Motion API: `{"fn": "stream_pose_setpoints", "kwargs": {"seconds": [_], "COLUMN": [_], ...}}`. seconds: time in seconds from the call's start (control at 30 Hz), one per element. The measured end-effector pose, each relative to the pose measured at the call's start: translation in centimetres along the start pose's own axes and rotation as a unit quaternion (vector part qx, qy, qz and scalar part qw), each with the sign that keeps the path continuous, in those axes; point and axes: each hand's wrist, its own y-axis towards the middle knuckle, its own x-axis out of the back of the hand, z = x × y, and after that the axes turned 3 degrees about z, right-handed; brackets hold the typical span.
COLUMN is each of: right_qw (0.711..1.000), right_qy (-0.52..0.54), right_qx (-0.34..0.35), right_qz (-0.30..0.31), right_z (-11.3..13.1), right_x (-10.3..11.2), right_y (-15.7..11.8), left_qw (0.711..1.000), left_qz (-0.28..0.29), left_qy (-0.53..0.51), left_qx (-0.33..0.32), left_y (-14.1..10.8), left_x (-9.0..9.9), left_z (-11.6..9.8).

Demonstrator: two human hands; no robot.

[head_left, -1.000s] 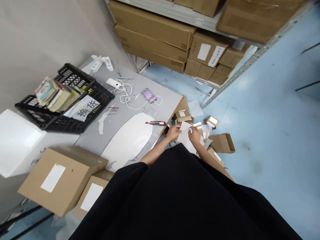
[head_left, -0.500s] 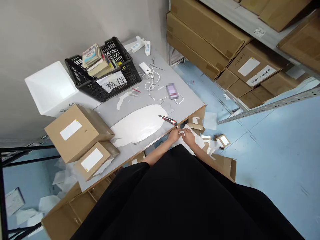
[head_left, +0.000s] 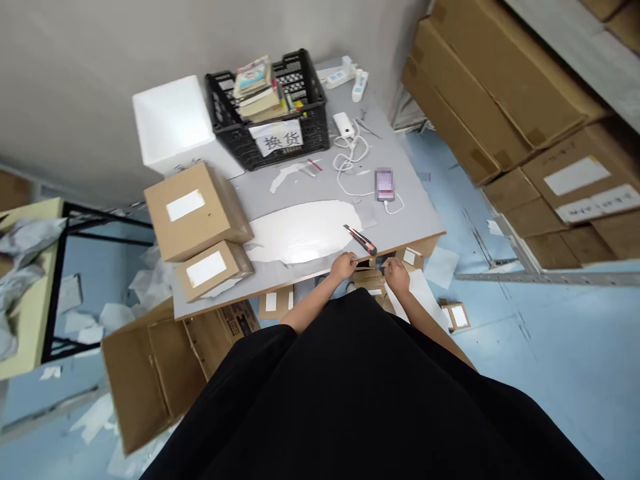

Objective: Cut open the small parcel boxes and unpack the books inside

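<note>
My left hand (head_left: 343, 266) is at the front edge of the grey table (head_left: 310, 283). Its fingers are pinched together; what they hold, if anything, is too small to name. Off to the right, my right hand (head_left: 397, 275) hangs just past the edge with curled fingers, and their contents are unclear. A white sheet (head_left: 425, 297) shows below and beside that hand; whether they touch, I cannot tell. A red and black utility knife (head_left: 361, 240) lies on the table above my left hand, its tip over a long white patch (head_left: 300, 233) on the tabletop.
Two cardboard boxes (head_left: 197, 210) stand stacked at the table's left, near a white bin (head_left: 173, 120) and a black crate (head_left: 280, 143) of books. A phone (head_left: 385, 185) on a cable lies at right. Shelved cartons (head_left: 480, 87) rise beyond; an open carton (head_left: 150, 373) sits on the floor.
My hands, together half a second ago, are now apart, left hand at the table edge and right hand farther right. The view has swung left, bringing a yellowish table into sight.
</note>
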Motion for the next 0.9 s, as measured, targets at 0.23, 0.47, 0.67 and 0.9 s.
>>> {"fn": "stream_pose_setpoints", "kwargs": {"seconds": [0.23, 0.47, 0.67, 0.9], "right_qw": [0.993, 0.962, 0.929, 0.899], "right_qy": [-0.014, -0.036, -0.049, -0.063], "right_qx": [0.116, 0.252, 0.335, 0.388], "right_qz": [0.024, 0.094, 0.152, 0.191], "right_z": [8.5, 22.7, 32.7, 39.6], "right_x": [-2.1, -8.1, -13.6, -17.0], "right_y": [4.6, 4.2, 2.7, 1.2], "left_qw": [0.986, 0.95, 0.909, 0.87], "left_qz": [-0.121, -0.234, -0.313, -0.369], "left_qy": [-0.062, -0.101, -0.122, -0.155], "left_qx": [0.101, 0.182, 0.246, 0.287], "left_y": [-4.4, -11.0, -17.2, -21.9], "left_x": [6.8, 12.8, 15.9, 17.7], "left_z": [7.9, 16.5, 23.5, 27.9]}}
